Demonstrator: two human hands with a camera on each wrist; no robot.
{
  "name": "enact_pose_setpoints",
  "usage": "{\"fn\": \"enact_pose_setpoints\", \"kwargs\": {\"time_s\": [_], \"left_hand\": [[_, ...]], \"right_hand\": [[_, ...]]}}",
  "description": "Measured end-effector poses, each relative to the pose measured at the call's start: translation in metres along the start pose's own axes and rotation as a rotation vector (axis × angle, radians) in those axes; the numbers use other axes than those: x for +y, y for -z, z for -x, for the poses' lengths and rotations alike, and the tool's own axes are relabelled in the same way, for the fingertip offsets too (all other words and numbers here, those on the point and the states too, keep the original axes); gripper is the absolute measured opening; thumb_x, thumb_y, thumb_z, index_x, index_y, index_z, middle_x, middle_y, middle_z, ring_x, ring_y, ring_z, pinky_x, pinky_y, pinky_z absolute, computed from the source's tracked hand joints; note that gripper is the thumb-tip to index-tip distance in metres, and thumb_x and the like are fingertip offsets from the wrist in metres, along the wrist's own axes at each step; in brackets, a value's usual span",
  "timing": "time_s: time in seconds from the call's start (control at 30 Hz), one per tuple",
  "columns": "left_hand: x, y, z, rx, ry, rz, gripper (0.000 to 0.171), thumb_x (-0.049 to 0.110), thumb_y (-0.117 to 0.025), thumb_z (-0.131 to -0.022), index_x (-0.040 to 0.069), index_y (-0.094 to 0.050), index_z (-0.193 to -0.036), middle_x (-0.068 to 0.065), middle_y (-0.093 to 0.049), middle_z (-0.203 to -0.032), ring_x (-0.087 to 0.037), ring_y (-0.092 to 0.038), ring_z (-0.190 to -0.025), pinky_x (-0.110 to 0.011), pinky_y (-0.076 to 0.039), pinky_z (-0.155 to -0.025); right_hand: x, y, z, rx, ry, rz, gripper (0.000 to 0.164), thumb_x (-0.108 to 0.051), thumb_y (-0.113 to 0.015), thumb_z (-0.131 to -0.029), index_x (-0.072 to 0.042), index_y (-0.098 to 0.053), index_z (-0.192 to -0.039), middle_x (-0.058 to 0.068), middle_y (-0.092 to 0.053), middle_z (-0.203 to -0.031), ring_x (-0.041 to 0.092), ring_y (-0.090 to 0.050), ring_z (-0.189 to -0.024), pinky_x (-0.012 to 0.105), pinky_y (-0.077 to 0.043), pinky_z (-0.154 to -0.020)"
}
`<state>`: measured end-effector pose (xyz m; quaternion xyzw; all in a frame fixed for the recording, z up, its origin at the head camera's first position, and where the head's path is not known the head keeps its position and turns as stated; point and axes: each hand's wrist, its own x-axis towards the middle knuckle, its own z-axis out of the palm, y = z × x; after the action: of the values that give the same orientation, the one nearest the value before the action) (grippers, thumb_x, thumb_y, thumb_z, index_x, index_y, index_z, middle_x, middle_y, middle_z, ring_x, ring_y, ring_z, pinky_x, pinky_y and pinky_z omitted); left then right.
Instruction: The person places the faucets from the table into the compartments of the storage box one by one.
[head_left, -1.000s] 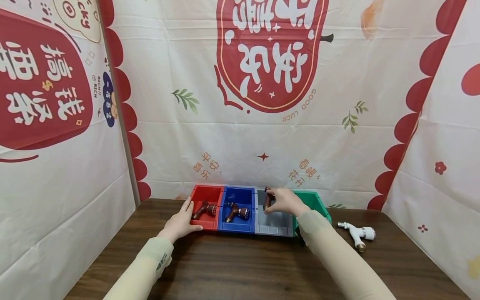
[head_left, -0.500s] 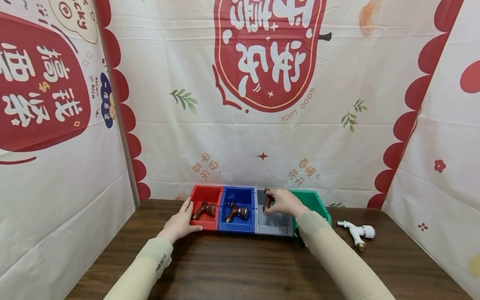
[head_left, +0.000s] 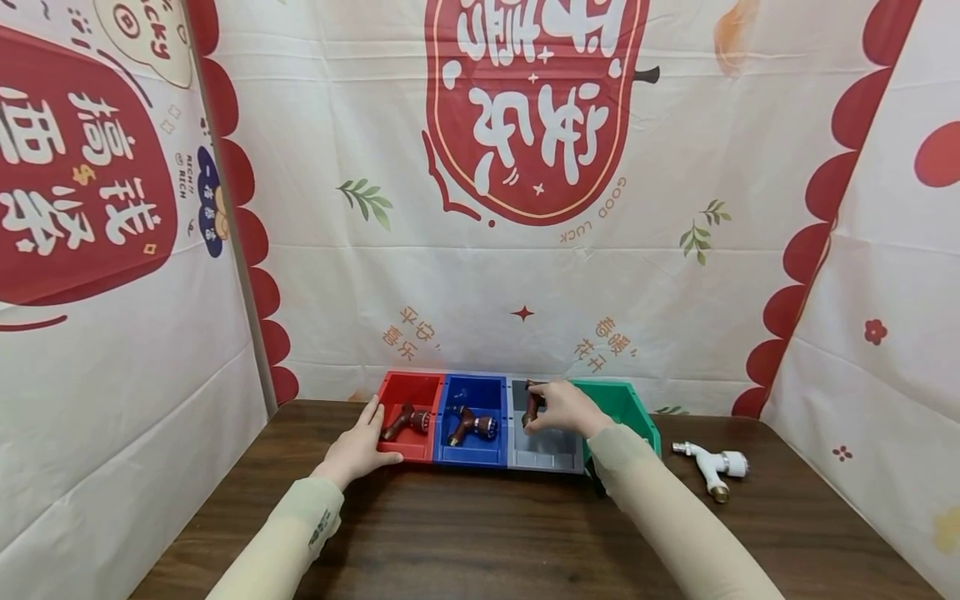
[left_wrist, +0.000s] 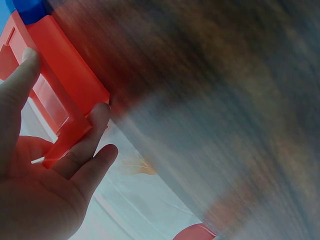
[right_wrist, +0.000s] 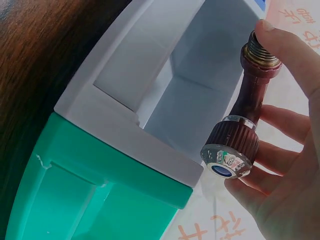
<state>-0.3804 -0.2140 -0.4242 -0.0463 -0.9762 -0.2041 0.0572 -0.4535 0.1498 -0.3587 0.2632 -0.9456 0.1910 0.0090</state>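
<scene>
My head feed comes through bright and evenly lit, the source out of frame, with faint crease shadows on the white cloth backdrop with red printing [head_left: 450, 283]. I see a soft, diffuse shadow on the dark brown wood-grain table [head_left: 480, 542] beside the pale cream left sleeve [head_left: 288, 533]. My left wrist feed is dimmer and hazy: the bare left hand [left_wrist: 50, 190] sits in shade, a milky reflection washes the tabletop, and its grain blurs. On the right wrist feed I get glints off the glossy dark brown faucet with a ribbed knob [right_wrist: 247, 102], while distortion bows the open grey plastic bin [right_wrist: 150, 155].
</scene>
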Motion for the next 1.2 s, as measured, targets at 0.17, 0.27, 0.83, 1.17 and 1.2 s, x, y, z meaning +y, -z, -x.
{"fn": "enact_pose_setpoints", "kwargs": {"time_s": [0.17,0.27,0.83,1.17,1.2], "left_hand": [[0.0006,0.0005,0.0,-0.003,0.0,0.003,0.103,0.044,-0.079,-0.076,-0.001,-0.024,-0.151,-0.015,-0.01,-0.161,-0.044,-0.049,-0.124,-0.06,-0.046,-0.091],[0.0017,0.0022,-0.0002,-0.003,-0.002,0.005,0.103,0.042,-0.079,-0.077,-0.001,-0.024,-0.152,-0.016,-0.01,-0.161,-0.044,-0.049,-0.123,-0.06,-0.046,-0.091],[0.0015,0.0024,0.0002,-0.016,0.01,0.001,0.103,0.043,-0.079,-0.077,-0.001,-0.023,-0.152,-0.016,-0.009,-0.161,-0.044,-0.049,-0.123,-0.06,-0.046,-0.091],[0.0024,0.0026,0.0011,-0.013,0.007,-0.001,0.103,0.044,-0.079,-0.077,-0.001,-0.024,-0.152,-0.016,-0.01,-0.161,-0.044,-0.05,-0.123,-0.06,-0.047,-0.09],[0.0025,0.0027,0.0011,-0.013,0.008,-0.001,0.103,0.044,-0.079,-0.077,-0.001,-0.024,-0.152,-0.016,-0.01,-0.161,-0.044,-0.05,-0.123,-0.06,-0.047,-0.09]], "right_hand": [[0.0016,-0.0023,-0.001,-0.01,-0.005,-0.016,0.057,-0.027,-0.085,-0.074,-0.003,-0.064,-0.122,-0.007,-0.064,-0.08,0.016,-0.051,-0.072,0.035,-0.041,-0.07],[0.0026,-0.003,-0.002,-0.01,-0.022,-0.006,0.065,-0.029,-0.085,-0.073,-0.003,-0.061,-0.128,-0.008,-0.064,-0.08,0.015,-0.051,-0.072,0.035,-0.04,-0.07],[0.0016,-0.0063,-0.0033,-0.019,-0.052,0.028,0.076,-0.031,-0.086,-0.071,-0.003,-0.056,-0.135,-0.005,-0.066,-0.089,0.014,-0.04,-0.059,0.032,-0.038,-0.063],[0.0025,-0.0094,-0.0039,-0.014,-0.055,0.064,0.074,-0.033,-0.085,-0.072,-0.004,-0.058,-0.134,-0.001,-0.068,-0.098,0.014,-0.044,-0.061,0.032,-0.038,-0.062],[0.0026,-0.0097,-0.0041,-0.016,-0.055,0.064,0.072,-0.033,-0.085,-0.072,-0.004,-0.059,-0.133,0.0,-0.068,-0.098,0.014,-0.043,-0.061,0.031,-0.038,-0.062]]}}
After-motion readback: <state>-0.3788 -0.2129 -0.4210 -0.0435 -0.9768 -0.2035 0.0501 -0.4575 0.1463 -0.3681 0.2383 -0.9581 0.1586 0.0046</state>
